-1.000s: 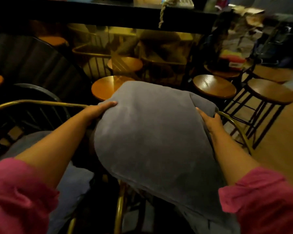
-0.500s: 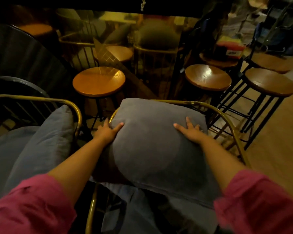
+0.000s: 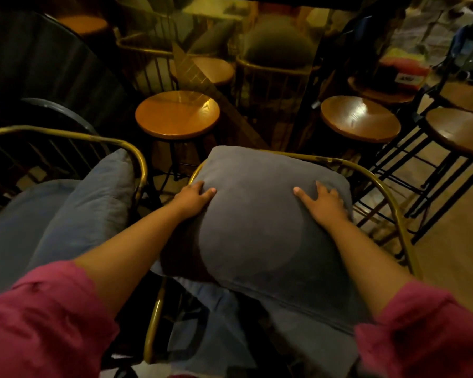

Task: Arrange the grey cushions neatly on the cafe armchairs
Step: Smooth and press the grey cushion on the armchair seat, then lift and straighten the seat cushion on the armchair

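Now both hands press the grey cushion (image 3: 262, 222) against the armchair (image 3: 388, 203) back.
Left hand (image 3: 191, 199) and right hand (image 3: 325, 204) lie flat, fingers spread, holding nothing.

Light: I see a dim room, lit warm and yellowish.
Floor: wooden boards (image 3: 453, 257), visible at my right.
Stools: a round wooden stool (image 3: 177, 114) stands ahead of me; two more round stools (image 3: 360, 118) on black metal legs stand to the right.
Behind: a glass panel (image 3: 271, 77) reflecting furniture.
Far right: a blurred clutter of items (image 3: 404, 69) I cannot identify.
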